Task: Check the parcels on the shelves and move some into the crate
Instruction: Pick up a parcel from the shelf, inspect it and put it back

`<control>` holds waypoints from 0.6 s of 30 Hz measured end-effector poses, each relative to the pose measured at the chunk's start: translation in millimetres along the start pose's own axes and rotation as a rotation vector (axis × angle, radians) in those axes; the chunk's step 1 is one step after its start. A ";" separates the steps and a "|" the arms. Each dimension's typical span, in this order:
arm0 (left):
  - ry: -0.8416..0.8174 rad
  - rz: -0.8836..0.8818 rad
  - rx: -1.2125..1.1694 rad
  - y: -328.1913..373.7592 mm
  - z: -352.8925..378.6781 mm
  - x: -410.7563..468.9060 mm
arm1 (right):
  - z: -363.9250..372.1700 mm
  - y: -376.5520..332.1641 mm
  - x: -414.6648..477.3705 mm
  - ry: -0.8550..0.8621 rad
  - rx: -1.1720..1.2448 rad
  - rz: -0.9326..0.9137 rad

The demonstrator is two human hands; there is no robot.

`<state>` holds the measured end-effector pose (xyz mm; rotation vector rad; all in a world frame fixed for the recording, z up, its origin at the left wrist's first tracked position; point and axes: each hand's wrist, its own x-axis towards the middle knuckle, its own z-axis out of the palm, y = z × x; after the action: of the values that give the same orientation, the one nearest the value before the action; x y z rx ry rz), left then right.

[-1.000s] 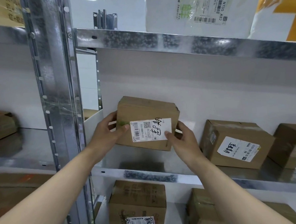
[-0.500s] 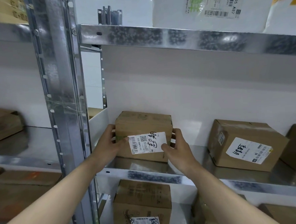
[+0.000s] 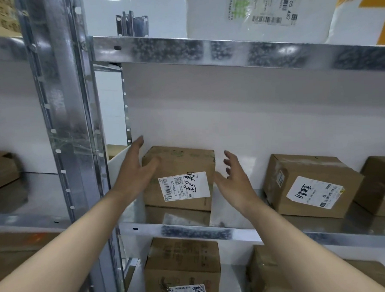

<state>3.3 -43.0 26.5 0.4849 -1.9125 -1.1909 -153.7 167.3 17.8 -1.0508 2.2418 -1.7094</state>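
A second ago both hands held the parcel (image 3: 181, 162) raised off the shelf (image 3: 191, 232). Half a second ago they were lowering it, and now we see it resting flat on the shelf with both hands off it. The left hand (image 3: 132, 171) is at the parcel's 9 o'clock. Its fingers (image 3: 138, 146) are straight and spread, pointing toward 12 o'clock, and its thumb crosses in front of the upper left corner; we cannot tell whether it touches the cardboard. The right hand (image 3: 233, 179) is at the parcel's 3 o'clock, just beside the right face. Its fingers (image 3: 231, 159) are apart and loosely bent and hold nothing.

We take this to mean the check is done and the parcel stays where it is, not going to the crate, which is not in view. The next parcel to inspect may be the neighbouring box (image 3: 309, 184) at 3 o'clock, or the lower box (image 3: 182, 269) at 6 o'clock on the shelf beneath.

The parcel is a plain brown carton sitting near the left end of the shelf, close to the white back wall. Its white label (image 3: 184, 186) faces us, slightly tilted, with a barcode, a square code and bold handwritten characters. The cardboard looks a little scuffed on top but is closed and squarely shaped.
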 end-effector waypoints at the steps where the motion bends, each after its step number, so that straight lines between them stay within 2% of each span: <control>1: 0.014 0.040 0.020 8.4 0.8 5.3 | -5.2 -4.1 1.6 0.015 0.005 -0.027; 4: 0.038 0.121 0.005 35.6 10.6 16.7 | -21.2 -15.7 5.0 0.046 0.003 -0.082; 10: -0.041 0.157 -0.031 74.7 51.4 14.6 | -65.7 -31.3 1.0 0.118 -0.034 -0.166; 18: -0.106 0.135 -0.147 122.9 154.2 -0.5 | -181.7 -15.6 -5.5 0.201 -0.086 -0.168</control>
<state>-108.1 102.6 99.0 0.2145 -1.8966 -1.2782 -232.4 313.6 93.3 -1.1635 2.4305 -1.8764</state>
